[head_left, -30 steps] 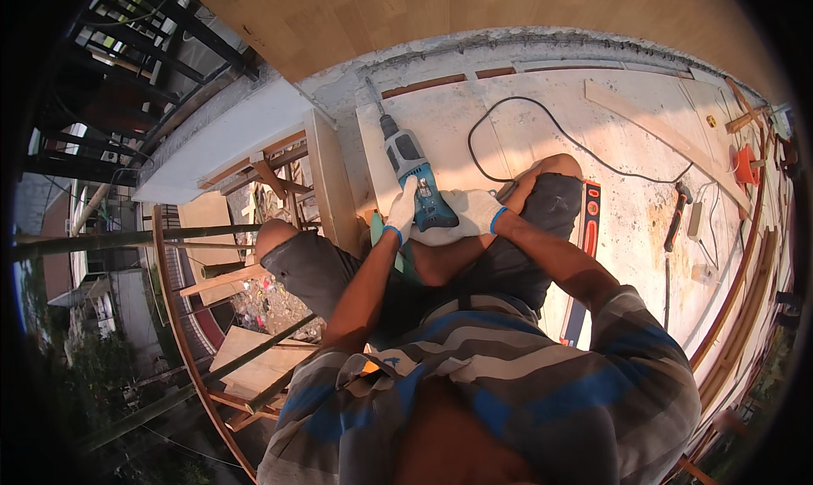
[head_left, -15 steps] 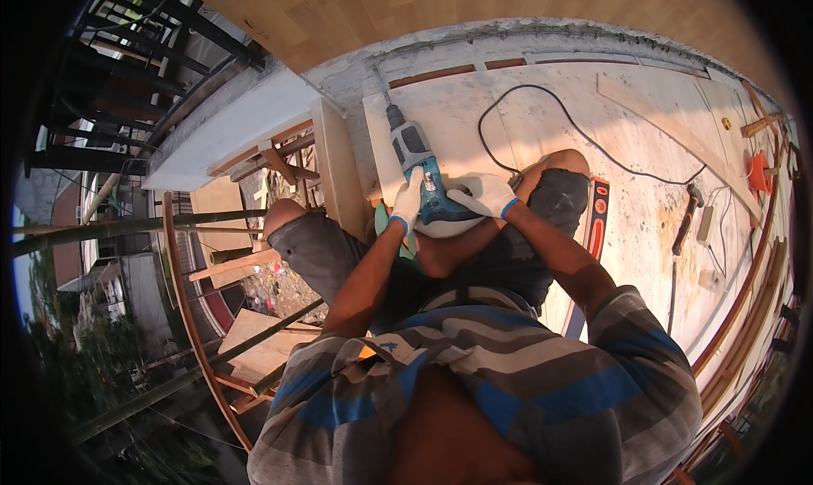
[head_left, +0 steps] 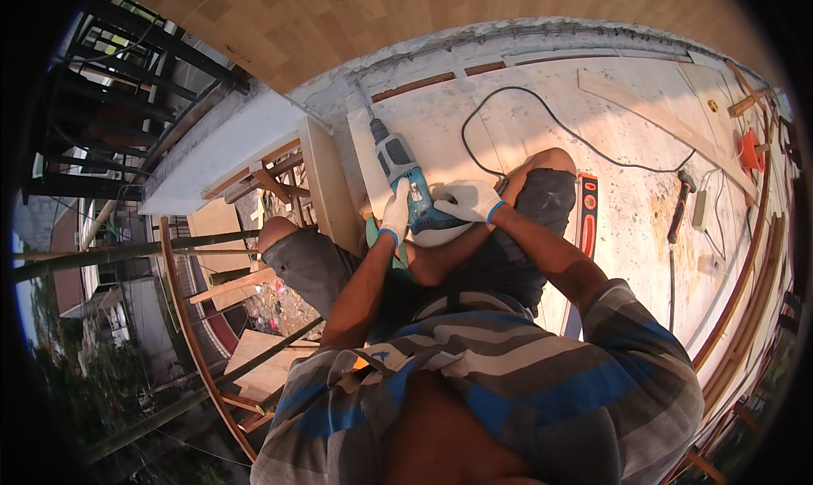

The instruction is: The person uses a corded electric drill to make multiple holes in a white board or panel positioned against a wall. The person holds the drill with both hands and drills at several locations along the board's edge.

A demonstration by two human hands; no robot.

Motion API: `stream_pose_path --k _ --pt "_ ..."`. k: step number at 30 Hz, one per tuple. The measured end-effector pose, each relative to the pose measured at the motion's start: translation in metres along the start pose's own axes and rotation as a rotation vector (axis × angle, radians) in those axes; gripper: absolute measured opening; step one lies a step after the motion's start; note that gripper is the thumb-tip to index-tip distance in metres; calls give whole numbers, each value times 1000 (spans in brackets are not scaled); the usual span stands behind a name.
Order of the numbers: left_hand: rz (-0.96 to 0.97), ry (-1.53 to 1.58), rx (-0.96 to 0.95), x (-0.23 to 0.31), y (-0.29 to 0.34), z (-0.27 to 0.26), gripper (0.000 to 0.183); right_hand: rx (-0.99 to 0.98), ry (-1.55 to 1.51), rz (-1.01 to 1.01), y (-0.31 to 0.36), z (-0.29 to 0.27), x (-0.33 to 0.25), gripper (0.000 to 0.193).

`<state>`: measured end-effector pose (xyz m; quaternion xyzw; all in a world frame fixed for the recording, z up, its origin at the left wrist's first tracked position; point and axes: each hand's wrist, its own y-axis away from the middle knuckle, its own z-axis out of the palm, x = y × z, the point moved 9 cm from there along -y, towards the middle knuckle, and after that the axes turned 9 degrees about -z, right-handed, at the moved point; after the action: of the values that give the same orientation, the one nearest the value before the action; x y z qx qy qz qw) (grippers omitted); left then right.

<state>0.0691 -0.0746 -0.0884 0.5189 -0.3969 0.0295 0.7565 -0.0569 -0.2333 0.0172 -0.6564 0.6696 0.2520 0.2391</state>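
A teal and grey rotary hammer drill point(head_left: 420, 199) lies across in front of my crossed legs. Its long bit point(head_left: 365, 101) points away toward the strip at the base of the wood-faced panel; whether the tip touches anything is hard to tell. My left hand point(head_left: 395, 214), in a white glove with a blue cuff, holds the left side of the drill's body. On the handle end, my right hand point(head_left: 472, 202), gloved the same way, is closed with its thumb toward the body. A black power cord point(head_left: 542, 99) loops from near the handle across the pale board point(head_left: 627, 197).
Right of my knee lies a red and black spirit level point(head_left: 587, 214). Farther right are a hammer point(head_left: 681, 207), a long wooden plank point(head_left: 660, 129) and an orange-red object point(head_left: 749, 150). At left, a framed opening point(head_left: 279, 180) shows rubble below, beside bamboo poles point(head_left: 127, 249).
The whole view has shifted slightly, so the scene sits a little farther left. Both hands keep their hold on the drill, with no clear change of grip.
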Motion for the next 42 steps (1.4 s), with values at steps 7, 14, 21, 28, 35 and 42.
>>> stream_pose_path --k 7,14,21,28,35,42 --pt "36 133 -20 -8 -18 -26 75 160 68 -239 2 -18 -66 75" --pt "-32 315 -192 -1 3 -10 62 -21 189 21 -7 -25 -101 85" --pt "-81 32 -218 -7 23 24 60 -11 201 211 44 23 -81 67" --pt "18 178 -159 -9 11 40 58 -126 265 87 29 -4 -51 52" --pt "21 192 9 1 -14 22 76 -62 300 -38 2 1 -28 63" --pt "-77 -177 -91 39 21 -1 87 120 148 259 12 28 -86 68"
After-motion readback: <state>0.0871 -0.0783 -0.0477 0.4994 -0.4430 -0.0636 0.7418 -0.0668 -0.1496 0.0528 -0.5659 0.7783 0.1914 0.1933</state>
